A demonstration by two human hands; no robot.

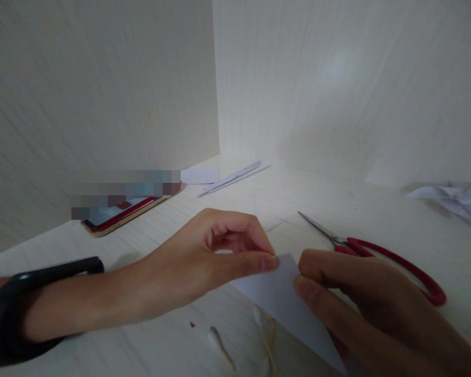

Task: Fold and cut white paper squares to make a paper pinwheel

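A piece of white paper [288, 301] is held up between my two hands, just above the table. My left hand [227, 251] pinches its upper left edge between thumb and forefinger. Opposite it, my right hand [349, 298] grips the right edge with thumb and forefinger. Red-handled scissors [339, 240] lie beside and partly behind my right hand, their metal tips pointing to the back left. Several cotton swabs [222, 346] rest on the table under and in front of the paper, some partly covered by it.
A phone [121, 214] leans at the left near the wall. Behind it lie a flat white paper piece [200, 175] and several thin rolled paper sticks [235, 178]. Crumpled paper strips [455, 196] sit at the far right. Two walls meet at the table's back corner.
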